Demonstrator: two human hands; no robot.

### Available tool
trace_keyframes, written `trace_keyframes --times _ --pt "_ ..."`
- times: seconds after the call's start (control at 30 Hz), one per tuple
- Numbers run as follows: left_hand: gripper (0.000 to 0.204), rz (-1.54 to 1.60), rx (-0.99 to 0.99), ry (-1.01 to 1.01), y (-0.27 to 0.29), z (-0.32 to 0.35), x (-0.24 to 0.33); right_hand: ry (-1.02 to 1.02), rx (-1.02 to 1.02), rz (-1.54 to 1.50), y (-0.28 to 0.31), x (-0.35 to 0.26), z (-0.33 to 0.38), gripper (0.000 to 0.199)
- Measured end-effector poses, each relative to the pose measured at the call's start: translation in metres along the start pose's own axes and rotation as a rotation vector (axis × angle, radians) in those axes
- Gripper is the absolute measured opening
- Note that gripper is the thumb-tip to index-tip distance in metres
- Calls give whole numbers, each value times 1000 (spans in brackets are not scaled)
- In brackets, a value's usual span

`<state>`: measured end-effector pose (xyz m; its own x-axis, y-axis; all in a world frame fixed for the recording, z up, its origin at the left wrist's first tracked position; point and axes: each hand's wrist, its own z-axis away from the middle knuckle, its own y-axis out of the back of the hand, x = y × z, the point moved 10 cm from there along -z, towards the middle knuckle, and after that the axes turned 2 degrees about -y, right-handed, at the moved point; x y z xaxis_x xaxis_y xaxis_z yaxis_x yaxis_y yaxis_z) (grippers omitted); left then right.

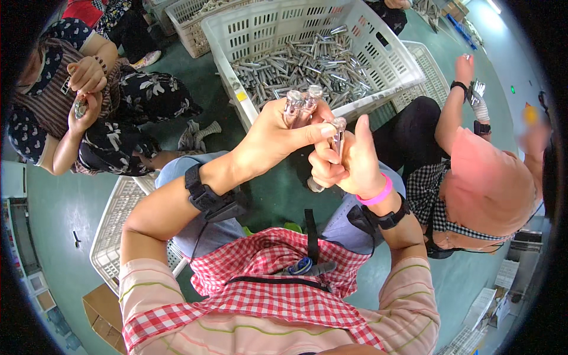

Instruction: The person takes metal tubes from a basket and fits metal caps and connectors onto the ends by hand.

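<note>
My left hand (266, 136) is closed around a pair of shiny silver metal cylinders (293, 102) with rounded ends, which stick up side by side between the fingers. Its thumb reaches across to a third metal cylinder (338, 141), upright in the curled fingers of my right hand (358, 163). The right thumb points up, apart from that piece. Below the right fingers shows a round pale end (316, 184); whether it belongs to another cylinder I cannot tell. Just beyond both hands stands a white plastic crate (236, 106) with a heap of similar metal cylinders (302, 65).
A person in a striped apron (56, 100) sits at the left, holding a small metal piece. At the right sits another person in a pink head covering (491, 177), close to my right arm. More white crates (115, 228) and a cardboard box (103, 313) are on the green floor.
</note>
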<state>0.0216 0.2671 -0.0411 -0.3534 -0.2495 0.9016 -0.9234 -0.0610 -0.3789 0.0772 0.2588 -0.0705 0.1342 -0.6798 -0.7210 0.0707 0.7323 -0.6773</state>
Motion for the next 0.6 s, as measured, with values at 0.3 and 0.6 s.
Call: trace_keyframes --times 0.3,0.6 --pt "28 -156 -36 -130 -7 3 9 82 12 142 -6 -7 0 55" --pt "36 -55 -92 -99 -10 0 9 -95 -76 -7 -19 7 1 55"
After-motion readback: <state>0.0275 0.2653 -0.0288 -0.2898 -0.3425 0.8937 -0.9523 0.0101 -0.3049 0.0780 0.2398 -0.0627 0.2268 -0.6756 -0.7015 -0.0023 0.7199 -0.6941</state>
